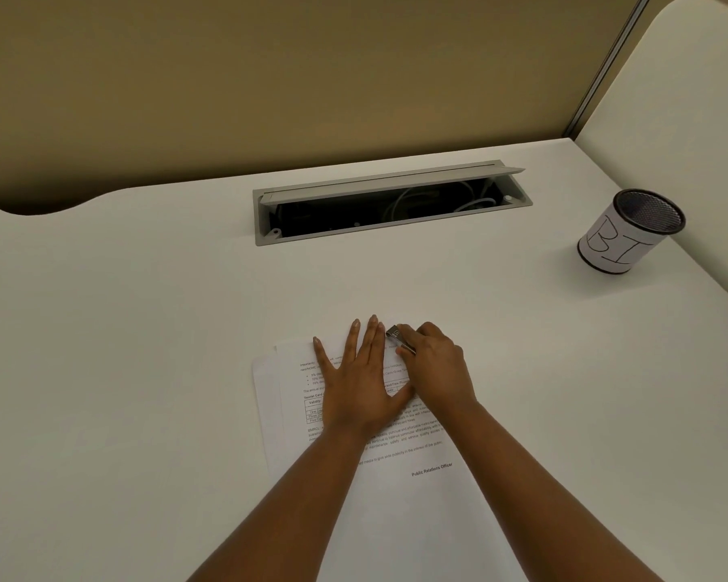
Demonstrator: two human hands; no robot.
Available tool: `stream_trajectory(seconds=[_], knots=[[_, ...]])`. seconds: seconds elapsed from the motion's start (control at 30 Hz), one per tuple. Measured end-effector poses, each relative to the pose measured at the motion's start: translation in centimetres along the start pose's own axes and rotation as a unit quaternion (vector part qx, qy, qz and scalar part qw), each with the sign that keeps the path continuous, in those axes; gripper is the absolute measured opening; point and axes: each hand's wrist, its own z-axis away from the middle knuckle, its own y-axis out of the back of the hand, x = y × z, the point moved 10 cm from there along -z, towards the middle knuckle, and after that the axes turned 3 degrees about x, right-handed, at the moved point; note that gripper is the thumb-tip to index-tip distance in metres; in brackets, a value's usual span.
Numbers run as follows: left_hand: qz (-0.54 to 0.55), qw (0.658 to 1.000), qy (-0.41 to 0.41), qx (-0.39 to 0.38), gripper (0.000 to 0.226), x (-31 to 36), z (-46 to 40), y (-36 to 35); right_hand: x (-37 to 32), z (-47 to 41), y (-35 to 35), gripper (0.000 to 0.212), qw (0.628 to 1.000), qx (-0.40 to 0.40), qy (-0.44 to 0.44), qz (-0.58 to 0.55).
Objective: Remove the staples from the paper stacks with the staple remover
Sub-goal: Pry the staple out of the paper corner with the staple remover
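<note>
The right hand's fingers (406,329) curl around a small metal staple remover (399,339), gripping it with its tip at the far right corner of the paper stack (400,459). The staple itself is too small to make out. The right hand (436,363) is knuckles up, its forearm running back toward the viewer and out of the bottom edge.

Just left of those fingers, the left hand (360,384) lies flat on the top sheet, palm down, fingers straight and spread, pressing the paper onto the white surface (144,329). Its thumb reaches under the right wrist. The hand covers much of the printed text and a small table on the page.

A second sheet (265,396) peeks out left of the stack, mostly hidden beneath it.

Beyond the fingers, an open cable tray (389,203) is sunk into the surface, with pale cables dimly visible inside. Far to the right stands a mesh cup (629,233) with a handwritten paper label, its last letters turned out of sight.
</note>
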Motion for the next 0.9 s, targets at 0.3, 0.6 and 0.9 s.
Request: stream_trajectory(seconds=[0.3,0.6,0.9], knots=[[0.004,1.0,0.003,0.0,0.092,0.0,0.0,0.1,-0.7,0.1,0.0,0.038,0.996,0.01,0.066,0.055],[0.02,1.0,0.005,0.018,0.097,0.0,0.0,0.2,-1.5,-0.3,0.7,0.038,0.982,0.015,0.14,0.123],[0.026,0.999,-0.005,0.021,0.081,0.0,0.2,0.0,5.7,0.6,4.1,0.037,0.98,0.164,-0.108,-0.034]])
